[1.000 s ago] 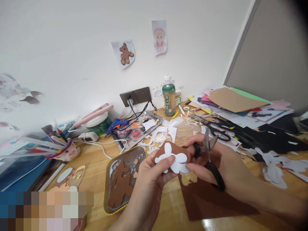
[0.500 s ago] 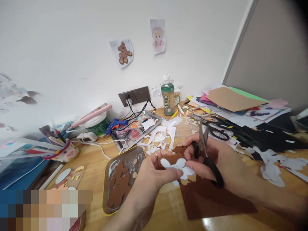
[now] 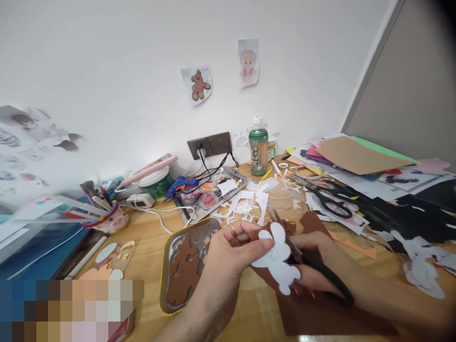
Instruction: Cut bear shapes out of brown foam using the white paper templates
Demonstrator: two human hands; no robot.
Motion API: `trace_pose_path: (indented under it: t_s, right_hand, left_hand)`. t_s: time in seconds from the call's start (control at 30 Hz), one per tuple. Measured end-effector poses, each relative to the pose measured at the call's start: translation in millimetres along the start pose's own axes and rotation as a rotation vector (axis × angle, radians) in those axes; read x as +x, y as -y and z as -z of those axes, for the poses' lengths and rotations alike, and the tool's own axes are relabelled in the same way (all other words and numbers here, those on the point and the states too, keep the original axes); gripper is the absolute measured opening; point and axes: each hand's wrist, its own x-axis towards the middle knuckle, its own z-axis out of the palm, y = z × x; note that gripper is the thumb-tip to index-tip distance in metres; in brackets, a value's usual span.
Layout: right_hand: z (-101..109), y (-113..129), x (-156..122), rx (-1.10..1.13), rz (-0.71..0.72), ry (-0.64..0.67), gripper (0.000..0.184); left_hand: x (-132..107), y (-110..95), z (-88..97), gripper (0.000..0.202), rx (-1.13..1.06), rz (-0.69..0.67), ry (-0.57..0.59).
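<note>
Between the thumb and fingers of my left hand (image 3: 237,251) is a white paper cutout (image 3: 280,259) with rounded lobes and a small circled mark, lying against brown sheet material. My right hand (image 3: 317,261) is wrapped round black-handled scissors (image 3: 326,275). Their blades point up and left, right beside the cutout's edge; whether they are parted is hard to make out. Under my hands a larger brown sheet (image 3: 331,318) lies on the table. To the left, a tray (image 3: 163,275) with a yellow rim holds brown cut pieces (image 3: 185,278).
A drink bottle (image 3: 258,152) stands by the wall. A blue glue gun (image 3: 180,185) rests on a clear box. White scraps (image 3: 245,204) and more scissors (image 3: 335,206) lie behind my hands. Coloured sheets (image 3: 366,154) are stacked back right, and a pen cup (image 3: 110,218) stands left.
My left hand has turned the cutout more upright. My right hand has swung the scissors from pointing upward to lying along the cutout's right edge. The view has shifted slightly.
</note>
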Motion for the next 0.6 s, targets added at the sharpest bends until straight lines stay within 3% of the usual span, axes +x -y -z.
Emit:
trace_pose_path:
  t_s: [0.13, 0.33, 0.6]
  right_hand:
    - [-5, -4, -3, 0.049, -0.035, 0.145, 0.015]
    - [-5, 6, -1, -0.047, -0.11, 0.119, 0.013]
    - [-14, 20, 0, -0.14, -0.024, 0.035, 0.011]
  left_hand:
    - [-1, -1, -0.3, 0.015, -0.012, -0.003, -0.029]
    - [-3, 0, -3.1, 0.015, 0.001, -0.013, -0.038]
    - [-6, -1, -3.8, 0.017, 0.007, -0.012, -0.064]
